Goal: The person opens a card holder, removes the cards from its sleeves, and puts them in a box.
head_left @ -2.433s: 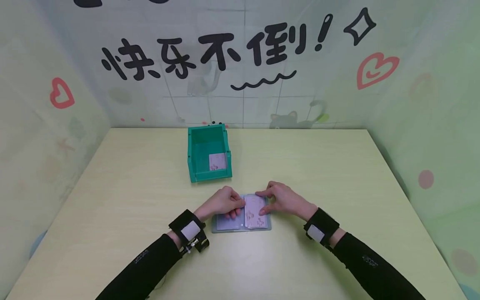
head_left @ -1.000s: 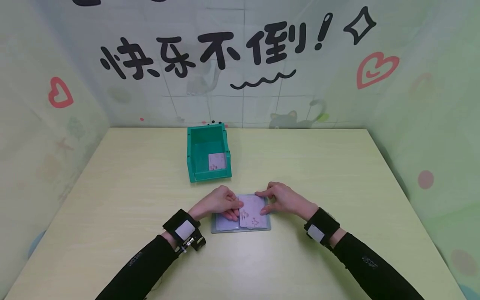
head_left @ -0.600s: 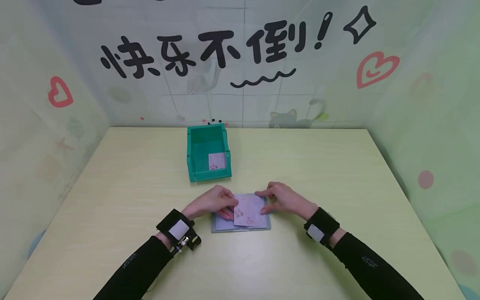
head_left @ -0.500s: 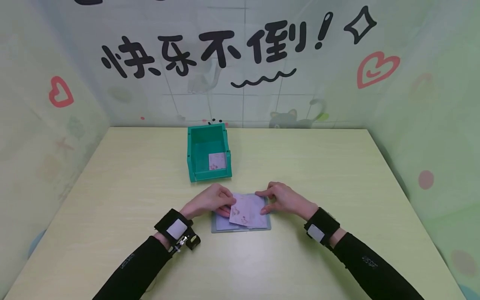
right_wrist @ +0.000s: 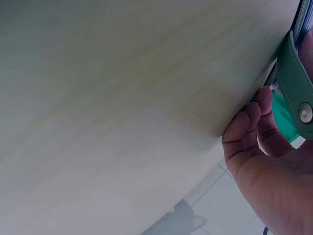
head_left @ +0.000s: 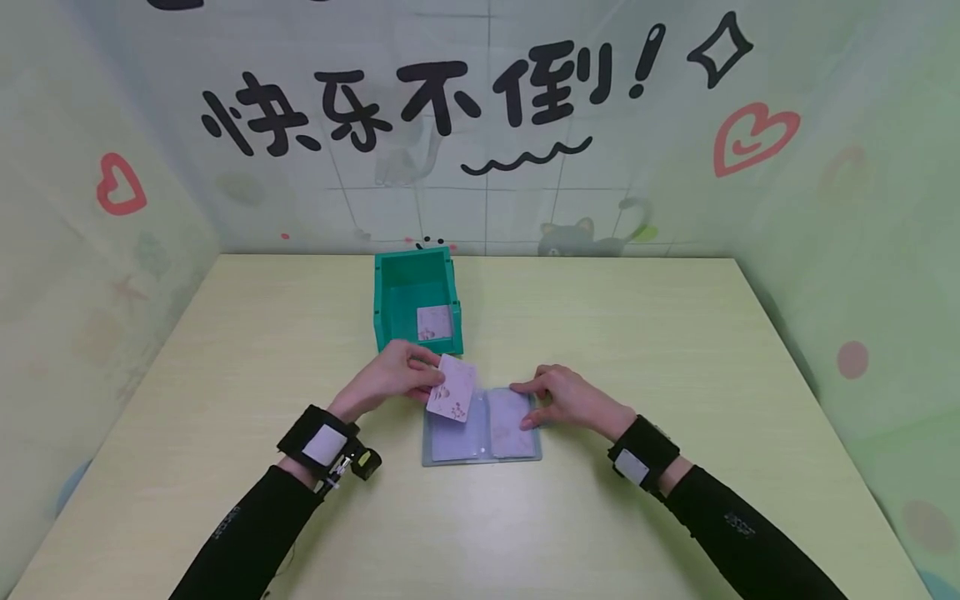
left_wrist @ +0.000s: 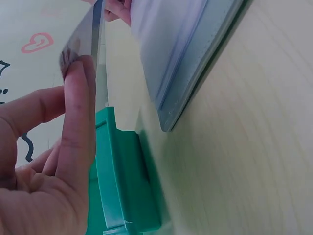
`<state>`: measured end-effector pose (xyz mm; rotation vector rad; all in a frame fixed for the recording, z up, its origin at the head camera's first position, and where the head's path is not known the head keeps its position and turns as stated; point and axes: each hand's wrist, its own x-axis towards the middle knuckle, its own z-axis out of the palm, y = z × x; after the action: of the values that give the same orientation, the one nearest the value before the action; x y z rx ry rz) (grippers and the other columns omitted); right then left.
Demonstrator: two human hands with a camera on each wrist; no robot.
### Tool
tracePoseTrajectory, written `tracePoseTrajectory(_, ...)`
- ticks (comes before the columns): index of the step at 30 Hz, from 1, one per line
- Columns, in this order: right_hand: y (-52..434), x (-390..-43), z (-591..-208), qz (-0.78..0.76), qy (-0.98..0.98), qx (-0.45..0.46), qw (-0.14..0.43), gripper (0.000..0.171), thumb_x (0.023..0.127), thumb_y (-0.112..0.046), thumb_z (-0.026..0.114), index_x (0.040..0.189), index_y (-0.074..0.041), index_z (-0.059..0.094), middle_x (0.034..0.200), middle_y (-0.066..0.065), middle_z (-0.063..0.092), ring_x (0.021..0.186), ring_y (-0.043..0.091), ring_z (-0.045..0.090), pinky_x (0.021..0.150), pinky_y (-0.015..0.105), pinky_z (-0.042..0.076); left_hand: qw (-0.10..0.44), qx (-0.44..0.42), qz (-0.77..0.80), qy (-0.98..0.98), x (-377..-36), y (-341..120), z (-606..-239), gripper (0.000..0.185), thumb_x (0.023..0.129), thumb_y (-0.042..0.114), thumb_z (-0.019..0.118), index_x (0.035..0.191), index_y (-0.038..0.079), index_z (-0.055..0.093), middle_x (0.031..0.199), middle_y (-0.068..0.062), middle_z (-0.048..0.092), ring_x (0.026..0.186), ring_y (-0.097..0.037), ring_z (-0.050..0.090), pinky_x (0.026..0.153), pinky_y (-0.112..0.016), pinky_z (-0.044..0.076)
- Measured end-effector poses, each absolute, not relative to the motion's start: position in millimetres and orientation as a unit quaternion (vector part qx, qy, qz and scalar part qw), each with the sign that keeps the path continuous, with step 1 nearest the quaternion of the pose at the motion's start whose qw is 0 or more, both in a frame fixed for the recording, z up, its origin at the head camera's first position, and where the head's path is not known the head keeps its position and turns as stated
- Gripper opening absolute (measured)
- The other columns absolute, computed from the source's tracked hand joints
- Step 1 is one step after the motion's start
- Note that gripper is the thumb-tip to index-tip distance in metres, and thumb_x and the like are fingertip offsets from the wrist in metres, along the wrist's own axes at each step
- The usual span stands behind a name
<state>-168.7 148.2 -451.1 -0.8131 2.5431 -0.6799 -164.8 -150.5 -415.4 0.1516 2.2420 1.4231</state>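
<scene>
In the head view my left hand (head_left: 392, 375) pinches a pale pink card with a flower print (head_left: 453, 388) by its left side. The card is tilted and overlaps the upper left of an open card holder (head_left: 456, 443) that lies on the table. My right hand (head_left: 567, 398) holds the holder's right edge, thumb on the clear right page. In the left wrist view the card (left_wrist: 84, 41) is nearly edge-on between thumb and fingers. The right wrist view shows curled fingers by the holder's green strap with a snap button (right_wrist: 292, 81).
A green bin (head_left: 381, 304) stands just behind my left hand, with another pink printed card (head_left: 435, 323) lying inside. Printed cloth walls (head_left: 480, 217) enclose the wooden table (head_left: 637, 333) at the back and sides.
The pinched card has slid left off the right page and lifted out, now over the left page's top. My left hand moved left and away toward the bin. The right hand stayed put.
</scene>
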Motion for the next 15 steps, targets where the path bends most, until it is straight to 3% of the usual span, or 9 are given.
tracePoseTrajectory(4, 149, -170, -451, -0.244, 0.905, -0.289, 0.193, 0.065, 0.078, -0.034, 0.086, 0.134, -0.011, 0.064, 0.078, 0.002, 0.049, 0.078, 0.013, 0.044, 0.067, 0.022, 0.031, 0.187, 0.052, 0.532, 0.824, -170, -155, -414, 0.040, 0.098, 0.009, 0.064, 0.132, -0.010, 0.057, 0.116, -0.029, 0.070, 0.085, -0.020, 0.075, 0.079, -0.033, 0.061)
tracePoseTrajectory(7, 150, -170, -451, -0.244, 0.904, -0.296, 0.188, 0.065, 0.078, -0.034, 0.086, 0.134, -0.009, 0.064, 0.078, 0.003, 0.049, 0.077, 0.013, 0.044, 0.067, 0.022, 0.031, 0.130, 0.035, 0.530, 0.838, -174, -156, -413, 0.040, 0.099, 0.011, 0.062, 0.133, -0.008, 0.057, 0.118, -0.028, 0.068, 0.089, -0.021, 0.071, 0.080, -0.028, 0.060)
tracePoseTrajectory(11, 150, -171, -451, -0.244, 0.904, -0.296, 0.188, 0.065, 0.078, -0.034, 0.085, 0.134, -0.009, 0.064, 0.078, 0.002, 0.049, 0.078, 0.013, 0.044, 0.068, 0.022, 0.032, 0.021, 0.013, 0.502, 0.865, -180, -152, -413, 0.039, 0.099, 0.011, 0.061, 0.134, -0.004, 0.058, 0.111, -0.026, 0.069, 0.090, -0.028, 0.069, 0.071, -0.022, 0.053)
tracePoseTrajectory(15, 150, -172, -451, -0.242, 0.904, -0.301, 0.184, 0.065, 0.078, -0.034, 0.085, 0.134, -0.009, 0.064, 0.078, 0.002, 0.049, 0.077, 0.013, 0.044, 0.068, 0.022, 0.032, -0.092, 0.011, 0.467, 0.879, -186, -143, -415, 0.040, 0.099, 0.010, 0.062, 0.135, -0.003, 0.053, 0.106, -0.025, 0.071, 0.090, -0.034, 0.071, 0.073, -0.031, 0.058)
